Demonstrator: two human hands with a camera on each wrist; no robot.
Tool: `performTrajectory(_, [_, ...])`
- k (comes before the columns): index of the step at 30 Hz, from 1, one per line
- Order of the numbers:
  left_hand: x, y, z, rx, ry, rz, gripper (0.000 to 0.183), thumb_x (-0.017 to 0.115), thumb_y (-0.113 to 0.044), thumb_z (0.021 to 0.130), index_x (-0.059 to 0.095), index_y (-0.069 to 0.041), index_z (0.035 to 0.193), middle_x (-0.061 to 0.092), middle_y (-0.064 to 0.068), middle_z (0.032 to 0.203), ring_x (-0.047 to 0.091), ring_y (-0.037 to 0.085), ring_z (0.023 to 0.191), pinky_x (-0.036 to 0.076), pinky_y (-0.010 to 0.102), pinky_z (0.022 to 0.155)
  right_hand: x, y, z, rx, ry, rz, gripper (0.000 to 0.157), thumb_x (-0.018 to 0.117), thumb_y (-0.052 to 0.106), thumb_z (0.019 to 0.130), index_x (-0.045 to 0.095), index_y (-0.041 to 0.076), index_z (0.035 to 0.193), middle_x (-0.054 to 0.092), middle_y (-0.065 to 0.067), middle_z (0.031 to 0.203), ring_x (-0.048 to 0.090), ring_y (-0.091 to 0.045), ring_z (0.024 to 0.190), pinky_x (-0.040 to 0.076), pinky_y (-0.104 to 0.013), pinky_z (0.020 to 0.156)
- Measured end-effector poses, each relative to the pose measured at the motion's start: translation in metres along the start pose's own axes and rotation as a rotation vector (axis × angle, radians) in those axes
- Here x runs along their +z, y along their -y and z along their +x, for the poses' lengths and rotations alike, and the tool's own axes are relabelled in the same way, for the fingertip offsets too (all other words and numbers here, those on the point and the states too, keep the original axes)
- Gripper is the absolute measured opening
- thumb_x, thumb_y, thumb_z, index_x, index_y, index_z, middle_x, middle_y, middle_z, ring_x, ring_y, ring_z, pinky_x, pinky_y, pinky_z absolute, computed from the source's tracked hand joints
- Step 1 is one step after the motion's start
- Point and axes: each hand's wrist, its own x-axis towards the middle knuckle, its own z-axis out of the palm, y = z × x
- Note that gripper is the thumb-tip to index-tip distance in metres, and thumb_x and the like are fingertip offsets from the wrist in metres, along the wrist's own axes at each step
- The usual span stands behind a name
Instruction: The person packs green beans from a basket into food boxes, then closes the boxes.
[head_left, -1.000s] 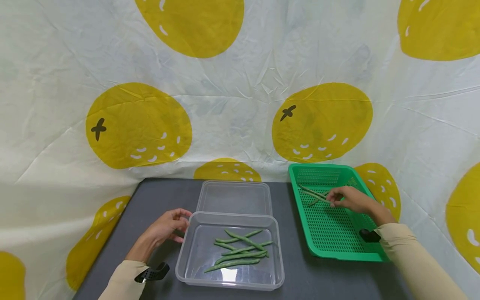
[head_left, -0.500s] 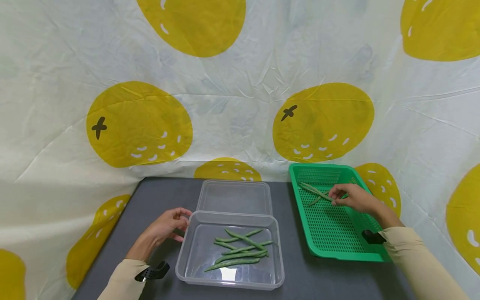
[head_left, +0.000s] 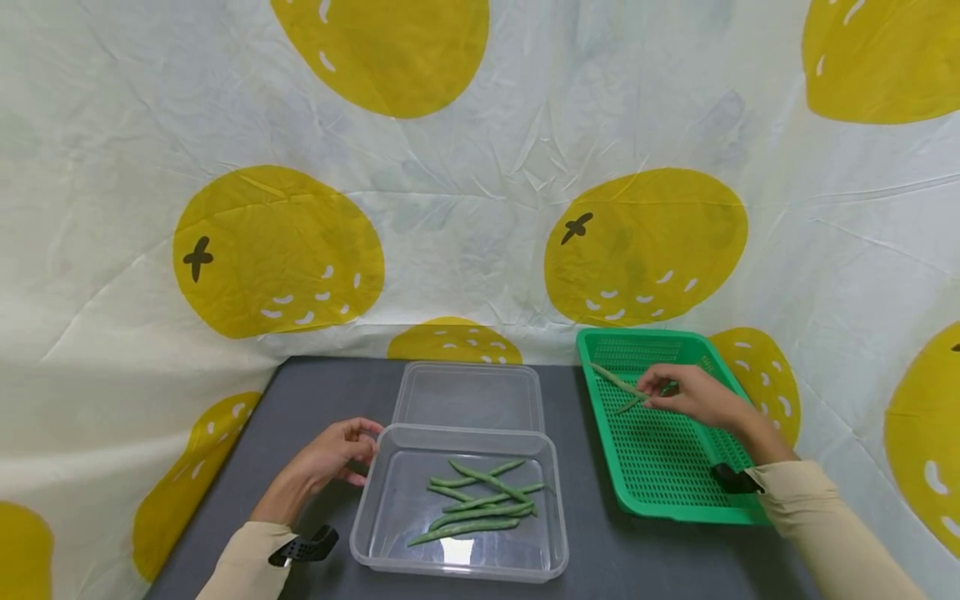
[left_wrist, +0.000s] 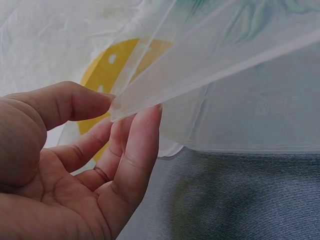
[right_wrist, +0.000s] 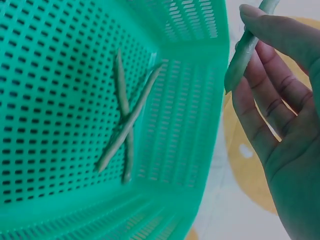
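My left hand [head_left: 337, 454] pinches the left rim of a clear plastic container [head_left: 390, 500]; the left wrist view shows the thumb above the edge and fingertips under it. Several green beans [head_left: 476, 526] lie loosely crossed on the container's floor. Over the green basket [head_left: 675, 475] on the right, my right hand [head_left: 690, 396] holds one green bean [right_wrist: 241, 62] between thumb and fingers. Beneath it, two crossed beans [right_wrist: 127, 120] rest on the basket's mesh, partly hidden by the hand in the head view.
A clear flat lid [head_left: 472, 396] lies behind the container on the dark grey table [head_left: 322, 392]. A pale cloth [head_left: 465, 250] printed with yellow fruit hangs behind and along both sides. Table surface separates the container from the basket.
My right hand has shifted slightly left and up with a bean, parting it from the others in the basket. The left hand and the container have stayed put.
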Motion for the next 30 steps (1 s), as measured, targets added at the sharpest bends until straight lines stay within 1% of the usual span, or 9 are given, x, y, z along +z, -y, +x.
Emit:
performTrajectory(4, [0.001, 0.0, -0.001, -0.001, 0.0, 0.005, 0.047, 0.061, -0.01, 0.093, 0.049, 0.007, 0.135, 0.061, 0.017, 0.1, 0.062, 0.025, 0.086, 0.06, 0.043, 0.065, 0.003, 0.009, 0.003, -0.041, 0.002, -0.003, 0.014, 0.073, 0.015, 0.093, 0.069, 0.019, 0.106, 0.068, 0.006, 0.096, 0.063, -0.008, 0.086, 0.055, -0.029, 0.075])
performTrajectory(8, [0.002, 0.0, -0.001, -0.004, -0.001, 0.003, 0.046, 0.061, -0.01, 0.093, 0.049, 0.007, 0.135, 0.061, 0.019, 0.101, 0.062, 0.025, 0.086, 0.06, 0.043, 0.066, 0.005, 0.019, 0.006, -0.088, 0.005, -0.002, 0.019, 0.073, 0.012, 0.093, 0.068, 0.024, 0.106, 0.069, 0.005, 0.097, 0.063, -0.008, 0.086, 0.056, -0.031, 0.078])
performTrajectory(12, [0.001, -0.001, -0.001, 0.004, -0.002, -0.003, 0.046, 0.061, -0.01, 0.093, 0.049, 0.007, 0.135, 0.061, 0.019, 0.101, 0.062, 0.024, 0.085, 0.06, 0.044, 0.066, 0.008, 0.03, 0.011, -0.129, 0.018, 0.005, 0.02, 0.074, 0.011, 0.092, 0.068, 0.022, 0.107, 0.069, 0.004, 0.096, 0.064, -0.008, 0.086, 0.056, -0.032, 0.078])
performTrajectory(18, [0.001, -0.001, 0.001, 0.009, -0.005, -0.002, 0.047, 0.061, -0.01, 0.092, 0.049, 0.007, 0.135, 0.062, 0.021, 0.101, 0.062, 0.025, 0.085, 0.06, 0.044, 0.065, 0.015, 0.045, 0.018, -0.16, 0.042, 0.008, 0.019, 0.074, 0.014, 0.092, 0.069, 0.017, 0.11, 0.068, 0.008, 0.098, 0.063, -0.007, 0.086, 0.056, -0.032, 0.077])
performTrajectory(26, [0.001, -0.001, 0.001, 0.005, -0.01, 0.003, 0.046, 0.062, -0.01, 0.093, 0.05, 0.007, 0.134, 0.061, 0.023, 0.104, 0.062, 0.025, 0.086, 0.06, 0.044, 0.066, 0.03, 0.063, 0.025, -0.23, 0.012, 0.037, 0.024, 0.078, 0.01, 0.088, 0.071, 0.022, 0.108, 0.069, 0.008, 0.098, 0.063, -0.006, 0.087, 0.057, -0.034, 0.076])
performTrajectory(30, [0.002, 0.0, 0.0, -0.002, -0.015, 0.003, 0.046, 0.062, -0.01, 0.093, 0.05, 0.006, 0.134, 0.061, 0.022, 0.104, 0.062, 0.025, 0.086, 0.06, 0.044, 0.066, 0.037, 0.072, 0.028, -0.241, 0.015, 0.05, 0.026, 0.079, 0.01, 0.087, 0.071, 0.023, 0.108, 0.068, 0.009, 0.099, 0.062, -0.005, 0.087, 0.057, -0.035, 0.076])
